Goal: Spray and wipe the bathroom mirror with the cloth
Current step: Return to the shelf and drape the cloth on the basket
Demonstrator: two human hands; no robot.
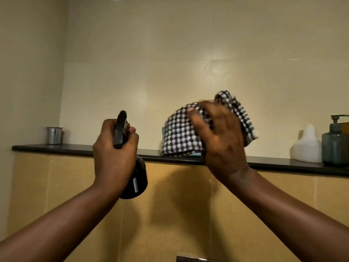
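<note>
My left hand (115, 148) grips a black spray bottle (137, 178) by its neck, with the black trigger head (120, 129) sticking up between my fingers, in front of the dark ledge. My right hand (221, 137) holds a black-and-white checked cloth (179, 133), bunched up and raised just above the ledge at centre right. Part of the cloth hangs down to the ledge. A bit of teal shows behind the cloth's lower edge. No mirror is in view; the wall ahead is pale tile.
A dark stone ledge (56, 148) runs across the wall. A steel cup (54, 135) stands at its left end. A white plastic jug (306, 146) and a grey pump dispenser (335, 146) stand at its right end. Yellow tiles lie below the ledge.
</note>
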